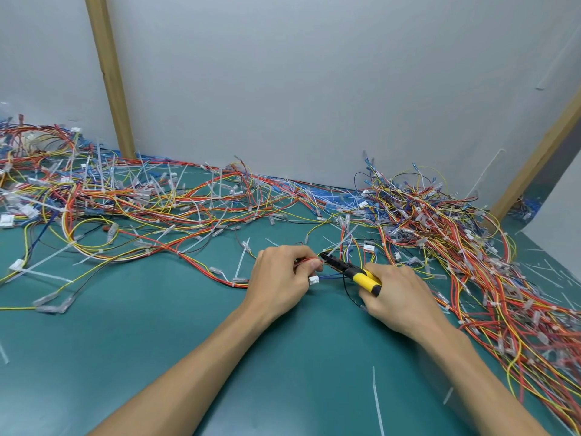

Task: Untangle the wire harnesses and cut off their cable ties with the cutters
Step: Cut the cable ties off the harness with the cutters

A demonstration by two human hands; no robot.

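**wirefan:** Two big heaps of wire harnesses on the green tabletop (188, 357), a left tangle (125, 199) and a right tangle (456, 247), with one small harness (303, 261) held near the middle. How's that going to handle?

**snipsnip:** Light and floppy, I'd guess. Thin wires that snag on everything. The left hand (279, 278) has its grip pinched on the red wires, just beside the nose of the cutters (361, 278). The right hand (399, 297) is curled round the yellow handles. The jaws look nearly closed, and I can't tell if a cable tie is in them.

**wirefan:** Where would you hold it?

**snipsnip:** Close to the tie, keeping the bundle taut. Not by the white connector (313, 280), since those wires look fragile.
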